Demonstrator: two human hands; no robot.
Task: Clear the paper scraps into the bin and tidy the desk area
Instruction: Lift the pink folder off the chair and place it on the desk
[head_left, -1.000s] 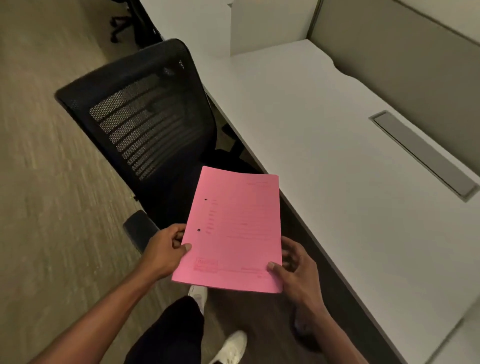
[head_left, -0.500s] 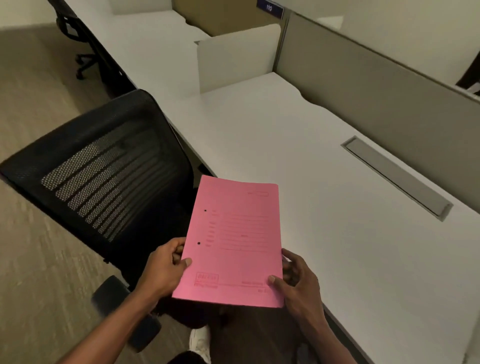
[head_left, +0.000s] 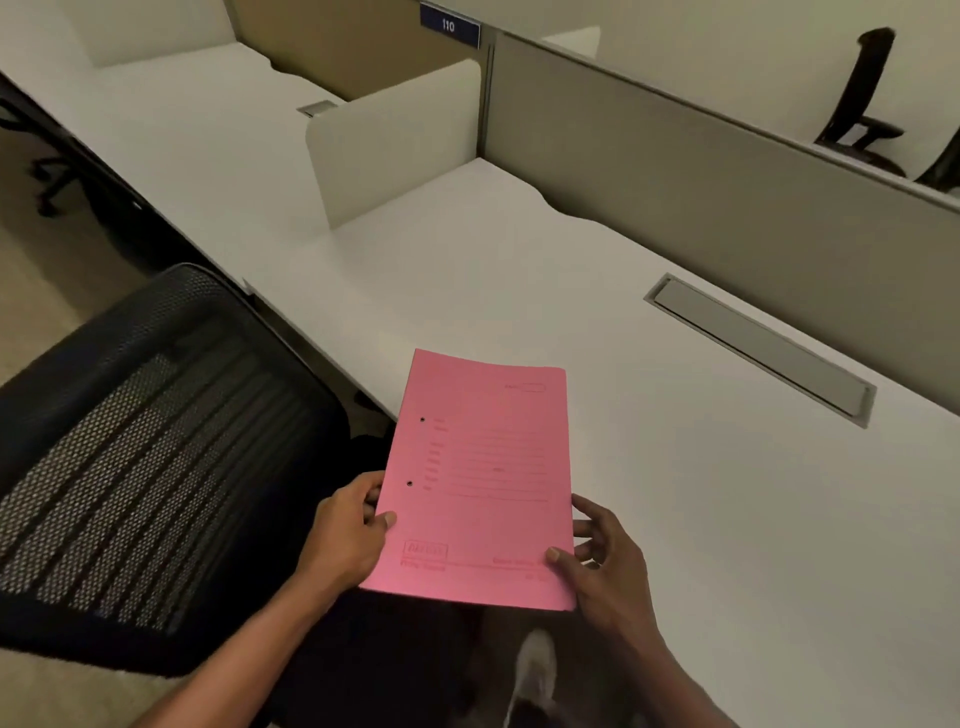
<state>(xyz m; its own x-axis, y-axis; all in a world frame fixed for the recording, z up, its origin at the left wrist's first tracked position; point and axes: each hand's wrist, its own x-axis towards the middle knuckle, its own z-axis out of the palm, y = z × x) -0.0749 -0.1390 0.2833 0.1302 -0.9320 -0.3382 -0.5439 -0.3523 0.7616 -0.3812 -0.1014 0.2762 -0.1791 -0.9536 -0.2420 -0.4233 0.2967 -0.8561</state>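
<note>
I hold a pink paper folder (head_left: 480, 478) with both hands, flat and a little above the front edge of the white desk (head_left: 675, 519). My left hand (head_left: 348, 535) grips its lower left edge, thumb on top. At the lower right corner my right hand (head_left: 602, 556) pinches it, thumb on top and fingers underneath. The folder has two punch holes on its left side and faint printed lines. No paper scraps and no bin are in view.
A black mesh office chair (head_left: 156, 467) stands left of me, its back close to the desk edge. A grey cable tray lid (head_left: 758, 348) is set into the desk near the grey partition (head_left: 727, 208). A white divider (head_left: 389, 145) separates the neighbouring desk (head_left: 182, 130).
My view has risen and swung toward the desk, so the chair has slid to the lower left. The folder now reaches over the desk's front edge. Both hands keep the same grip.
</note>
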